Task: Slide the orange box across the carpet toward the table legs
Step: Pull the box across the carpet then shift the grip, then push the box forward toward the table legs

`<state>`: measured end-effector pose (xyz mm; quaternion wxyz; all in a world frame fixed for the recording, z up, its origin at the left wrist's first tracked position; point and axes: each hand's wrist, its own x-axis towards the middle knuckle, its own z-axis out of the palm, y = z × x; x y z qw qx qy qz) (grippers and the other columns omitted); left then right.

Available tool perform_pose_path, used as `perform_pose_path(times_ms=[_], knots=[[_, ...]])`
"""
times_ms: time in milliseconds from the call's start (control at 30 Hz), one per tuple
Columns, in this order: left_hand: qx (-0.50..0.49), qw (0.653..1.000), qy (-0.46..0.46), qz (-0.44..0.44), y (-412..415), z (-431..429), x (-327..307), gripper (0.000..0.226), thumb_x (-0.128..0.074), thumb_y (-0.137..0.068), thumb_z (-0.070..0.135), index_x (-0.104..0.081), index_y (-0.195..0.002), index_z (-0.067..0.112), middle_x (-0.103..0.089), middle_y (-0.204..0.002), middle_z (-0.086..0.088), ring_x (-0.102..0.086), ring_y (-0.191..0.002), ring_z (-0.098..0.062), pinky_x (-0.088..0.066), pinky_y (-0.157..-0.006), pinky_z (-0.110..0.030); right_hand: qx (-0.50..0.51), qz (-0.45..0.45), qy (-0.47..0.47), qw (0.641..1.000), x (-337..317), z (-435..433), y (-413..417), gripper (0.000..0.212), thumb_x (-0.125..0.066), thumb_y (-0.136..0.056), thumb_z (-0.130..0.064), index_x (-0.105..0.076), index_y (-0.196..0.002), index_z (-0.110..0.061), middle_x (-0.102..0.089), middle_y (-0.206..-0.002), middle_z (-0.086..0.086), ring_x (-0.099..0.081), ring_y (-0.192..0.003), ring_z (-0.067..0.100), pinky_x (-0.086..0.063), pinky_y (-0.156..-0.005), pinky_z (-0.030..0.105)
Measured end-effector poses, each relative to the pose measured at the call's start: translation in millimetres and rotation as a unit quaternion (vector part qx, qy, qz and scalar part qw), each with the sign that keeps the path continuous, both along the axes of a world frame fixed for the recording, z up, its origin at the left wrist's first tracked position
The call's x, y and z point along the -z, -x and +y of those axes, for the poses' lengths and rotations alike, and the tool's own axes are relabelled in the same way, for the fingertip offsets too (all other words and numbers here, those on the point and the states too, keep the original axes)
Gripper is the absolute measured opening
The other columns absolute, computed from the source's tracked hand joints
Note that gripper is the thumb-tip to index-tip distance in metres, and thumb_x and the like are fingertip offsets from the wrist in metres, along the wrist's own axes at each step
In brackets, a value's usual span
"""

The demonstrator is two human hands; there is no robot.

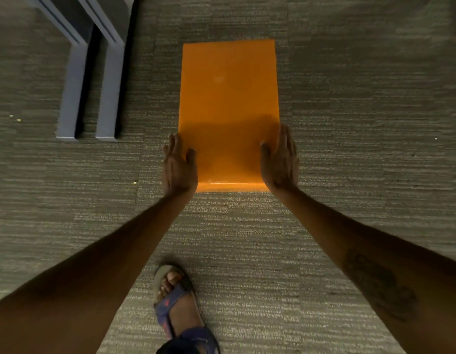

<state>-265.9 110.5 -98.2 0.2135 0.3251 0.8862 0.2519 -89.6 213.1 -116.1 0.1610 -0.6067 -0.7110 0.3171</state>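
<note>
A flat orange box lies lengthwise on the grey carpet, straight ahead of me. My left hand presses flat against its near left side, thumb resting on the top face. On the near right side my right hand does the same, so the box is clamped between both palms. Two grey table legs stand on the carpet to the left of the box, a short gap away from it.
My foot in a blue strapped sandal is planted on the carpet behind the box, between my forearms. A few small pale crumbs lie on the carpet at the far left. Carpet stretches to the right of the box.
</note>
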Motion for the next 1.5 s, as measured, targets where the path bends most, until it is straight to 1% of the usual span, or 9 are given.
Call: perform_pose_path(times_ms=[167, 433, 667, 900, 967, 1100, 1200, 1267, 1500], knots=[[0.011, 1.0, 0.01, 0.016, -10.5, -13.2, -5.4, 0.067, -0.039, -0.105, 0.04, -0.013, -0.161, 0.013, -0.007, -0.169, -0.011, -0.001, -0.156, -0.037, -0.011, -0.126, -0.048, -0.015, -0.018, -0.013, 1.0, -7.8, -12.2, -7.2, 0.067, -0.034, -0.103, -0.045, -0.01, -0.158, -0.015, -0.011, -0.165, 0.009, -0.014, -0.151, 0.029, -0.021, -0.12, 0.048], [0.006, 1.0, 0.012, -0.002, -11.3, -23.5, -7.4, 0.072, -0.04, -0.103, 0.046, -0.011, -0.161, 0.014, -0.007, -0.17, -0.008, -0.001, -0.156, -0.034, -0.011, -0.125, -0.047, -0.015, -0.033, -0.003, 0.999, -14.5, -19.9, -18.1, 0.068, -0.034, -0.103, -0.048, -0.008, -0.158, -0.018, -0.008, -0.166, 0.004, -0.012, -0.151, 0.025, -0.02, -0.12, 0.046], [-0.043, 0.998, 0.013, -0.037, -9.1, -13.5, -4.0, 0.07, -0.044, -0.103, 0.041, -0.016, -0.16, 0.012, -0.015, -0.169, -0.009, -0.012, -0.156, -0.029, -0.016, -0.126, -0.046, 0.032, -0.005, 0.031, 0.999, -4.7, -13.8, -17.6, 0.066, -0.034, -0.103, -0.047, -0.012, -0.158, -0.018, -0.014, -0.165, 0.006, -0.015, -0.151, 0.025, -0.019, -0.121, 0.046], [-0.067, 0.994, 0.019, -0.081, 1.7, -4.6, 13.6, 0.066, -0.043, -0.103, 0.039, -0.022, -0.159, 0.01, -0.027, -0.165, -0.012, -0.028, -0.151, -0.032, -0.029, -0.121, -0.05, 0.077, 0.025, 0.083, 0.993, 10.2, -5.4, -7.3, 0.063, -0.03, -0.103, -0.049, -0.016, -0.157, -0.018, -0.023, -0.162, 0.008, -0.028, -0.146, 0.031, -0.03, -0.115, 0.05], [-0.081, 0.992, 0.028, -0.096, 5.0, -1.8, 19.3, 0.063, -0.041, -0.104, 0.04, -0.024, -0.158, 0.011, -0.034, -0.161, -0.012, -0.036, -0.147, -0.032, -0.035, -0.117, -0.049, 0.1, 0.048, 0.108, 0.988, 13.9, -3.2, -2.1, 0.061, -0.03, -0.103, -0.049, -0.022, -0.155, -0.018, -0.033, -0.158, 0.01, -0.038, -0.14, 0.032, -0.035, -0.11, 0.047], [-0.103, 0.985, 0.022, -0.137, 11.5, 0.0, 29.5, 0.05, -0.042, -0.103, 0.042, -0.041, -0.145, 0.014, -0.058, -0.139, -0.012, -0.059, -0.12, -0.034, -0.048, -0.084, -0.041, 0.144, 0.08, 0.135, 0.977, 23.2, -1.6, 7.8, 0.05, -0.032, -0.104, -0.048, -0.045, -0.141, -0.016, -0.06, -0.133, 0.01, -0.059, -0.106, 0.026, -0.037, -0.082, 0.032], [-0.129, 0.977, -0.014, -0.169, 18.2, -0.8, 32.4, 0.047, -0.048, -0.101, 0.039, -0.048, -0.141, 0.015, -0.062, -0.135, -0.009, -0.061, -0.116, -0.031, -0.05, -0.09, -0.041, 0.182, 0.11, 0.11, 0.971, 28.2, -4.8, 14.8, 0.043, -0.038, -0.101, -0.052, -0.061, -0.118, -0.02, -0.064, -0.094, -0.006, -0.052, -0.069, 0.001, -0.034, -0.062, 0.021], [-0.138, 0.975, -0.02, -0.175, 24.9, -0.5, 31.8, 0.044, -0.049, -0.101, 0.039, -0.051, -0.139, 0.016, -0.064, -0.132, -0.009, -0.062, -0.114, -0.03, -0.052, -0.093, -0.044, 0.2, 0.111, 0.089, 0.969, 29.4, -8.3, 20.6, 0.036, -0.04, -0.1, -0.052, -0.063, -0.105, -0.024, -0.057, -0.076, -0.02, -0.047, -0.061, -0.012, -0.032, -0.054, 0.016], [-0.153, 0.971, -0.053, -0.175, 72.1, 3.2, 29.9, 0.036, -0.047, -0.101, 0.036, -0.057, -0.13, 0.017, -0.069, -0.12, -0.009, -0.066, -0.107, -0.032, -0.056, -0.092, -0.053, 0.182, 0.142, 0.057, 0.971, 26.8, -13.4, 69.1, 0.038, -0.04, -0.103, -0.045, -0.064, -0.111, -0.017, -0.059, -0.08, -0.012, -0.051, -0.057, -0.019, -0.032, -0.049, 0.003]])
